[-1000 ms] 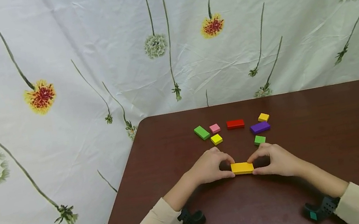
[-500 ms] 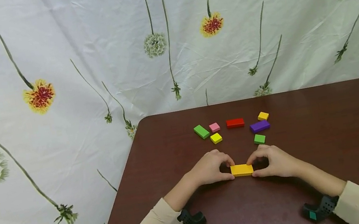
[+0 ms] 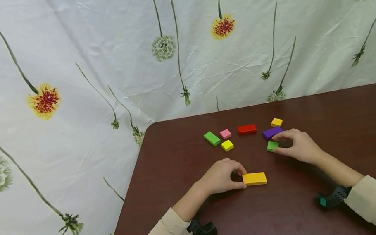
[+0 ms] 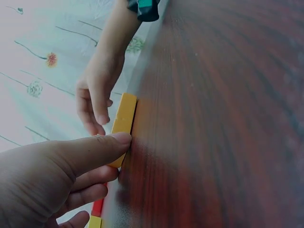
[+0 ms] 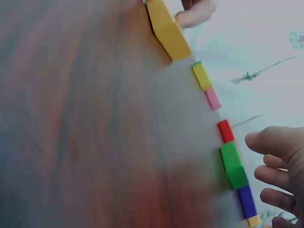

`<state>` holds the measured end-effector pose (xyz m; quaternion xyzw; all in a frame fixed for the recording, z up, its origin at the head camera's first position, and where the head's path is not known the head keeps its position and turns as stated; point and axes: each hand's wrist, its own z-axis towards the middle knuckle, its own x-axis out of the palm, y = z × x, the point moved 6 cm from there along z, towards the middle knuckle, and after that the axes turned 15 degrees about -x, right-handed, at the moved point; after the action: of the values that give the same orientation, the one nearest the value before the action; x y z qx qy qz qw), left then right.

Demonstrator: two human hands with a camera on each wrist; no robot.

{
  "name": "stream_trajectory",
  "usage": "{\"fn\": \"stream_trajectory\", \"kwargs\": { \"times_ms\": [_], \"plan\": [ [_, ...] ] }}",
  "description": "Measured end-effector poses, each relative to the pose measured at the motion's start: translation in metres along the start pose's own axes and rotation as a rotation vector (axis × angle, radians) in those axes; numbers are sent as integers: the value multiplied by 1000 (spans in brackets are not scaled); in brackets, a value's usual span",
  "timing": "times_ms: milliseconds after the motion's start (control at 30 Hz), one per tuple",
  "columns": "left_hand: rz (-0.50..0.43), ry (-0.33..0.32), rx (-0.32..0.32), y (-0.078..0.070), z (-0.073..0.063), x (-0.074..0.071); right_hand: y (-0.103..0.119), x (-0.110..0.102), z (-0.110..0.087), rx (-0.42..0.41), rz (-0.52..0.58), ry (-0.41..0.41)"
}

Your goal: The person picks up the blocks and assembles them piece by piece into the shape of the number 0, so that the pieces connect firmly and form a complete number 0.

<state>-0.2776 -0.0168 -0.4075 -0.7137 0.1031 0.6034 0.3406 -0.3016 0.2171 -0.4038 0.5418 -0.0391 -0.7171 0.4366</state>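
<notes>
In the head view, my left hand [image 3: 221, 176] pinches the left end of a long orange-yellow block [image 3: 254, 179] lying on the table. The left wrist view shows its thumb [image 4: 102, 149] against the near face of that block. My right hand [image 3: 302, 147] is by a small green block [image 3: 272, 146], thumb and fingers spread at its right side. From the right wrist view, a gap shows between those fingers and the green block [image 5: 233, 166]. A purple block [image 3: 271, 133] lies just behind it, partly covered by my right fingers.
Farther back on the brown table [image 3: 344, 127] lie a long green block [image 3: 212, 139], a pink block [image 3: 225, 134], a small yellow block [image 3: 227, 146], a red block [image 3: 247, 129] and a small orange-yellow block [image 3: 276, 122]. A flower-printed cloth [image 3: 152, 86] hangs behind.
My right hand has let go of the right end of the long orange-yellow block and moved back and right to the small green block. The left hand keeps its grip; that block slid slightly nearer.
</notes>
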Motion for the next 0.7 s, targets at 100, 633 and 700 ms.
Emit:
{"fn": "stream_trajectory", "kwargs": {
  "times_ms": [100, 633, 700],
  "plan": [
    [-1, 2, -3, 0, 0, 0, -6, 2, 2, 18, -4, 15],
    [6, 7, -11, 1, 0, 1, -16, 10, 6, 32, -31, 48],
    [6, 7, -14, 1, 0, 1, -15, 10, 6, 26, -32, 44]
  ]
}}
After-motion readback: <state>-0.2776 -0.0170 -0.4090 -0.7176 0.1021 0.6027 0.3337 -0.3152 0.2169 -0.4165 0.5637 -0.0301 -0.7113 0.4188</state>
